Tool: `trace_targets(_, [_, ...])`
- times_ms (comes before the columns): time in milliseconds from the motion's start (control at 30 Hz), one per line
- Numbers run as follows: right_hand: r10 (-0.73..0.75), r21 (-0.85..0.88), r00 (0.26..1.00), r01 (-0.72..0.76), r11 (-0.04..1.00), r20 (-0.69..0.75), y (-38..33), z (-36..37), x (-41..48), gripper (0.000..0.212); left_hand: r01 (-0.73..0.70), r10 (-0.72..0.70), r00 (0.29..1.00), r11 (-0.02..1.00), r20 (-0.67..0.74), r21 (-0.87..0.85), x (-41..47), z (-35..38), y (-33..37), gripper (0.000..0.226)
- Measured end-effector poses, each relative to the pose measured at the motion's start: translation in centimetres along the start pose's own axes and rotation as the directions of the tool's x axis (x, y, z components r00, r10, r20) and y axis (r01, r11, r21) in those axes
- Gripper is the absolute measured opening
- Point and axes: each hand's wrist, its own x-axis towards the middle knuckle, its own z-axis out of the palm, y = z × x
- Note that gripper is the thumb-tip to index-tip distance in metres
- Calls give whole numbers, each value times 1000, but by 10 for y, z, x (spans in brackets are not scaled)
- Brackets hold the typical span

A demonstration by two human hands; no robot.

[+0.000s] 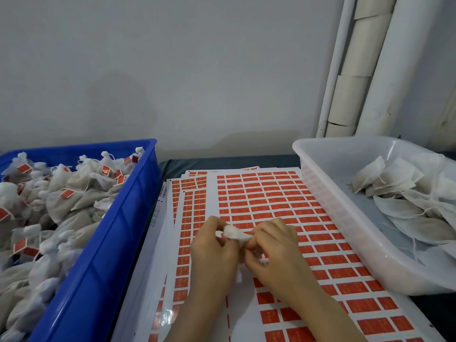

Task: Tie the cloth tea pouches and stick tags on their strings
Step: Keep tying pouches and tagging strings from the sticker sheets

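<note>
Grey wall (172,82) is seen behind a worktop (222,161) spread with tag sheets (271,193). Over their middle, one cloth pouch (233,232) is pinched between the curled fingers of the left hand (212,250) and right hand (271,245), seemingly for tying, with tags kept within reach. Tagged pouches (74,188) are heaped in a blue crate (138,193) at the left edge and untied pouches (394,206) in a white tray (345,230) at the right; neither is set in the hands' way.

Left hand (213,245) and right hand (272,245) pinch one white cloth pouch (234,233) above red tag sheets (271,198), apparently at its neck, between blue crate (103,243) of tagged pouches (66,193) and translucent tray (345,218) of untied pouches (404,193).
</note>
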Motion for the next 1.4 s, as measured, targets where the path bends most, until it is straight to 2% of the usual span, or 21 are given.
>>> trace_targets(67, [-46,-52,999,45,998,-14,-2,2,0,10,179,-179,984,984,-8,-25,4,-1,-2,22])
trace_targets(133, [-63,-96,998,62,993,-6,-3,3,1,15,265,-264,963,964,58,-6,5,-1,-6,26])
trace_targets(200, [-72,-129,997,72,989,8,-4,2,2,18,364,-352,926,929,135,-73,6,-2,-4,30])
trace_targets(267, [-77,-152,997,79,985,22,-6,1,3,16,445,-420,892,880,168,-164,6,-2,0,27])
trace_targets(367, [-94,-150,995,97,984,26,-10,2,2,14,495,-462,869,811,179,-312,6,-4,4,14])
trace_targets(433, [-102,-107,994,105,989,31,-11,3,0,12,499,-439,867,771,237,-396,7,-6,5,7])
trace_targets(500, [-40,25,997,39,999,62,-11,1,-1,9,510,-399,857,747,325,-427,7,-8,7,8])
trace_targets(600, [186,301,956,-250,920,225,-9,-6,-1,19,512,-336,838,757,430,-406,7,-10,10,19])
trace_targets(633, [215,346,945,-293,891,248,-7,-7,-2,17,498,-313,836,779,451,-382,8,-11,10,24])
trace_targets(700, [234,380,949,-300,875,211,-4,-10,-1,8,479,-307,833,817,460,-321,9,-13,10,27])
trace_targets(833, [226,321,973,-227,920,38,1,-14,1,10,419,-266,799,889,539,-183,8,-14,8,25])
trace_targets(967, [258,308,960,-279,909,107,1,-12,2,15,395,-212,770,899,601,-189,8,-15,10,12])
trace_targets(1067, [371,432,913,-407,805,170,-4,-14,3,18,369,-205,809,907,551,-204,8,-11,6,16])
trace_targets(1167, [340,461,889,-452,764,307,-8,-10,3,28,323,-204,877,921,436,-218,8,-7,2,12])
trace_targets(1233, [309,462,874,-465,755,375,-10,-6,2,30,293,-192,912,924,362,-247,8,-6,1,12])
trace_targets(1267, [295,461,865,-472,751,405,-10,-2,1,25,294,-190,917,916,350,-272,8,-6,1,12])
trace_targets(1400, [300,365,851,-469,804,432,-6,7,-2,12,390,-251,896,840,366,-378,7,-5,2,12])
